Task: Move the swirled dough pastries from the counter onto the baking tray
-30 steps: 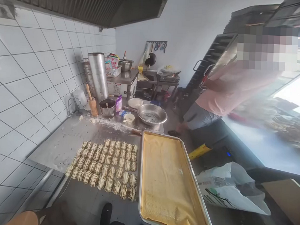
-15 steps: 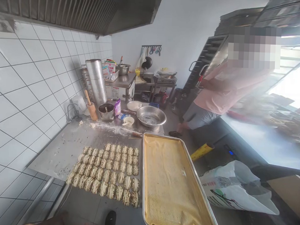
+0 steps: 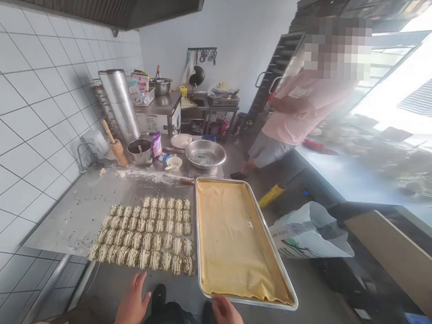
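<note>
My left hand point(image 3: 133, 301) is open, held just in front of the nearest row of dough pieces, with fingers and thumb apart and nothing in it. Several rows of cream-coloured, dark-speckled dough pieces with ridged tops point(image 3: 141, 235) lie on the steel table. To their right is a large metal baking tray point(image 3: 294, 299) with a wrinkled tan liner point(image 3: 234, 234). At the tray's near rim, my right hand point(image 3: 229, 315) has its fingers curled over the edge; part of its grip is hidden.
Behind the dough stand a wide steel bowl point(image 3: 205, 157), a deep pot point(image 3: 140, 151), a purple packet point(image 3: 156, 144) and a wooden rolling pin point(image 3: 116, 148). A white plastic bag point(image 3: 305, 237) sits right of the tray. A person in a pink shirt point(image 3: 297, 106) stands by the rack.
Both my hands have come up into view from below, the right one reaching the tray's near rim. The view has shifted, bringing the tray's whole near edge into sight.
</note>
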`<move>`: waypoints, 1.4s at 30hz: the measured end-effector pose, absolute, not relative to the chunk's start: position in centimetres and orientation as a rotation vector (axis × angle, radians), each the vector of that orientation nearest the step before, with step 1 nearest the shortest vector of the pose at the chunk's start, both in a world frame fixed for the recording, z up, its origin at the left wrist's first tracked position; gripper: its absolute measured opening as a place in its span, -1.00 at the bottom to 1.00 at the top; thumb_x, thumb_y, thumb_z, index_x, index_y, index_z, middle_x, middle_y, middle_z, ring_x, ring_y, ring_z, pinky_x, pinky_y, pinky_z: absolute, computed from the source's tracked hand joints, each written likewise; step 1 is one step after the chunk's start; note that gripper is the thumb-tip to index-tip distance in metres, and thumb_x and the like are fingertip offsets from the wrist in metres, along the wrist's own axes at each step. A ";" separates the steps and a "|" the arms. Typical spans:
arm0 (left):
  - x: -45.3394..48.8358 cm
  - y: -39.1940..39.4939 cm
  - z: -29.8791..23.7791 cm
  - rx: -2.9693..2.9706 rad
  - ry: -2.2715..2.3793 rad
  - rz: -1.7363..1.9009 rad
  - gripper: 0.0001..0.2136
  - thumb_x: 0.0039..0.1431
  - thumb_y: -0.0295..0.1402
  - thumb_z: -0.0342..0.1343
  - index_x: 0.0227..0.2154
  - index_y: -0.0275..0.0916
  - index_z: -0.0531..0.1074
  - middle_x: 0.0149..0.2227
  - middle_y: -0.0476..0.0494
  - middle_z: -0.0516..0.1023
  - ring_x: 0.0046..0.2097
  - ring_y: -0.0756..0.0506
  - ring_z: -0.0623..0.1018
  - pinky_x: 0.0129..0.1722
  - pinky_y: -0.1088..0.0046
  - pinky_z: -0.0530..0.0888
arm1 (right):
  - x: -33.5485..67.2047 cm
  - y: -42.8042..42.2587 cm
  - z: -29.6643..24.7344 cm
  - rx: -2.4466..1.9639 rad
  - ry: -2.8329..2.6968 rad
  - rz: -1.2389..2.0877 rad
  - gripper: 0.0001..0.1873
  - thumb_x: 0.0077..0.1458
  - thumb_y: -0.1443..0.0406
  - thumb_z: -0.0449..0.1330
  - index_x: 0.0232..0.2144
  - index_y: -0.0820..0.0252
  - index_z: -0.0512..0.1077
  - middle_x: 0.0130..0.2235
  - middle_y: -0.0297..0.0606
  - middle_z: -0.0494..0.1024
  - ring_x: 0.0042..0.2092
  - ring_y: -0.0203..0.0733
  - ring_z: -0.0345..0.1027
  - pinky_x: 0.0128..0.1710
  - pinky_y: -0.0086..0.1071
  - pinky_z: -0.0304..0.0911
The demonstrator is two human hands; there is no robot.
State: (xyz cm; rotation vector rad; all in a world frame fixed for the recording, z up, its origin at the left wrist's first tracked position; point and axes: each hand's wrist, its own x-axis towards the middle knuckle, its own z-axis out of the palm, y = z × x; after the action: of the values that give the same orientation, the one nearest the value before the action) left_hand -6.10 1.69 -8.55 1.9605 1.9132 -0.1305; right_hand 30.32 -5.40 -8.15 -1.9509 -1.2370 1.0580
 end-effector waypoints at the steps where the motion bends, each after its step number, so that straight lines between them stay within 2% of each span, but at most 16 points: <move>1: -5.4 2.1 -8.2 2.032 1.893 -0.101 -0.45 0.37 -0.27 -0.18 0.40 -0.15 0.19 0.43 -0.32 0.26 0.29 -0.29 0.49 0.12 0.23 0.53 | 28.4 -4.2 -7.9 -1.902 -1.339 1.020 -0.68 0.17 0.29 0.05 -0.18 0.05 0.60 -0.19 -0.19 0.69 -0.11 0.02 0.60 -0.07 -0.23 0.50; 3: -3.7 3.0 -7.6 2.185 1.823 -0.084 -0.45 0.36 -0.27 -0.15 0.40 -0.11 0.19 0.41 -0.27 0.29 0.36 -0.31 0.40 0.24 0.15 0.45 | 24.8 -1.9 -7.6 -1.859 -1.473 0.926 -0.58 0.11 0.36 0.04 -0.04 0.17 0.56 -0.07 -0.10 0.65 -0.01 0.01 0.57 0.02 -0.25 0.47; 4: -2.9 3.4 -7.4 2.259 1.774 -0.078 -0.44 0.35 -0.27 -0.13 0.40 -0.09 0.20 0.41 -0.25 0.30 0.38 -0.31 0.36 0.29 0.12 0.41 | 23.2 -0.9 -7.5 -1.862 -1.496 0.903 -0.51 0.08 0.37 0.07 0.06 0.21 0.52 0.05 -0.05 0.60 0.10 0.04 0.52 0.12 -0.24 0.42; 7: -0.6 4.7 -7.9 2.428 1.607 -0.018 -0.43 0.31 -0.28 -0.05 0.38 -0.07 0.23 0.40 -0.20 0.32 0.41 -0.31 0.31 0.40 0.07 0.29 | 19.8 1.4 -8.4 -1.913 -1.525 0.823 -0.36 0.13 0.41 0.03 0.27 0.46 0.34 0.31 0.19 0.34 0.38 0.17 0.19 0.38 -0.11 0.15; 9: 0.5 5.4 -8.8 2.496 1.482 0.037 -0.43 0.29 -0.27 0.02 0.37 -0.06 0.25 0.40 -0.18 0.32 0.41 -0.30 0.31 0.44 0.06 0.24 | 18.5 2.3 -9.4 -1.978 -1.564 0.792 -0.31 0.15 0.45 -0.03 0.34 0.55 0.23 0.39 0.23 0.22 0.46 0.18 0.01 0.44 -0.08 0.04; 11: 1.6 6.2 -9.9 2.545 1.368 0.081 -0.41 0.28 -0.26 0.06 0.37 -0.06 0.23 0.40 -0.19 0.32 0.41 -0.30 0.30 0.45 0.03 0.22 | 17.7 2.9 -10.4 -2.064 -1.602 0.778 -0.27 0.15 0.48 -0.06 0.37 0.56 0.17 0.41 0.19 0.17 0.48 0.17 -0.09 0.46 -0.07 -0.01; 14: 2.8 7.6 -11.1 2.602 1.249 0.111 -0.43 0.33 -0.28 0.03 0.39 -0.08 0.21 0.39 -0.21 0.35 0.41 -0.28 0.31 0.45 0.01 0.24 | 16.6 3.5 -11.3 -2.153 -1.611 0.776 -0.25 0.12 0.51 -0.07 0.37 0.59 0.17 0.42 0.20 0.16 0.48 0.22 -0.11 0.47 0.01 -0.04; 18: 3.5 9.4 -12.0 2.714 1.162 0.118 -0.54 0.39 -0.35 -0.03 0.32 -0.14 0.31 0.30 -0.23 0.46 0.34 -0.29 0.40 0.38 -0.02 0.36 | 15.5 3.8 -11.7 -2.215 -1.565 0.770 -0.29 0.17 0.50 -0.09 0.36 0.63 0.18 0.40 0.21 0.20 0.46 0.27 -0.04 0.46 0.04 -0.01; 23: 3.1 11.0 -12.4 2.758 1.128 0.125 -0.60 0.32 -0.38 0.08 0.20 -0.21 0.41 0.20 -0.28 0.53 0.24 -0.30 0.48 0.30 -0.03 0.43 | 14.1 4.1 -12.1 -2.288 -1.415 0.762 -0.29 0.21 0.51 -0.18 0.40 0.59 0.11 0.39 0.16 0.22 0.48 0.16 -0.06 0.46 -0.02 -0.01; 27: 2.0 11.3 -11.8 2.764 1.179 0.131 -0.62 0.27 -0.44 0.12 0.14 -0.22 0.43 0.16 -0.27 0.54 0.19 -0.27 0.50 0.27 -0.02 0.45 | 12.5 4.4 -11.5 -2.226 -1.281 0.833 -0.31 0.19 0.47 -0.13 0.36 0.53 0.19 0.38 0.18 0.20 0.46 0.12 -0.01 0.43 -0.04 0.05; 31: -0.8 11.0 -10.9 2.752 1.299 0.163 -0.52 0.27 -0.47 0.11 0.25 -0.14 0.35 0.19 -0.25 0.49 0.23 -0.28 0.45 0.26 -0.09 0.43 | 12.1 4.2 -11.0 -2.146 -1.332 0.878 -0.30 0.17 0.43 -0.05 0.37 0.40 0.19 0.38 0.09 0.20 0.42 0.01 0.09 0.36 -0.17 0.19; 35: -5.2 10.6 -10.4 2.786 1.416 0.154 -0.26 0.19 -0.44 0.23 0.40 -0.03 0.14 0.29 -0.26 0.38 0.30 -0.33 0.38 0.32 -0.11 0.35 | 13.2 3.7 -11.6 -2.196 -1.487 0.769 -0.23 0.17 0.30 0.16 0.42 0.09 0.17 0.44 0.02 0.07 0.46 0.12 -0.02 0.35 -0.06 0.18; 38: -7.6 10.8 -10.4 2.808 1.500 0.078 -0.28 0.19 -0.48 0.19 0.40 -0.03 0.17 0.26 -0.30 0.41 0.27 -0.36 0.41 0.27 -0.10 0.37 | 13.6 4.1 -12.2 -2.242 -1.584 0.709 -0.20 0.13 0.22 0.30 0.40 0.00 0.23 0.43 0.03 0.11 0.42 0.22 0.05 0.34 -0.02 0.17; 42: -8.4 11.7 -11.2 2.849 1.457 0.060 -0.34 0.28 -0.38 0.13 0.41 0.02 0.14 0.22 -0.30 0.47 0.25 -0.35 0.44 0.21 -0.05 0.40 | 13.0 5.5 -12.5 -2.251 -1.640 0.639 -0.21 0.11 0.20 0.34 0.37 0.01 0.28 0.39 0.07 0.19 0.37 0.28 0.13 0.29 -0.04 0.20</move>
State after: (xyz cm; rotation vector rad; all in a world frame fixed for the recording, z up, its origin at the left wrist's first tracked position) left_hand -8.41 11.67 -11.21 2.8494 1.4568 0.0603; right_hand 13.03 5.46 -12.51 -2.2511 -1.6402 0.6391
